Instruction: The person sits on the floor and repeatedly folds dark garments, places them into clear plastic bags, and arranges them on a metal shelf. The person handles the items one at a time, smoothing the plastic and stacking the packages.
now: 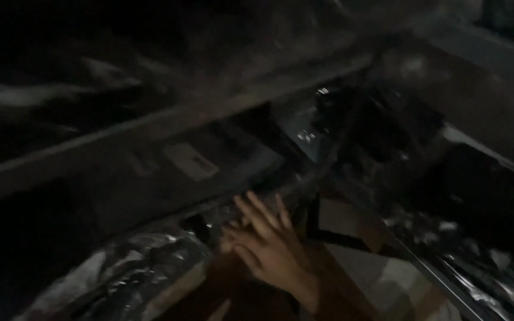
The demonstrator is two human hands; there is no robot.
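The scene is very dark and blurred. My right hand (269, 238) reaches in from the lower right with its fingers spread and nothing in it. It lies over the upper edge of a brown cardboard box (358, 261) crossed by dark strips. I cannot tell whether the palm touches the box. Just beyond the fingertips lies a dark flat surface with a pale rectangular label (191, 160) on it. My left hand is out of view.
Crinkled shiny plastic wrap (126, 279) lies at the lower left, and more of it (483, 279) at the lower right. A long pale beam (150, 128) runs diagonally across the upper half. Dark equipment with small glints (310, 134) sits right of centre.
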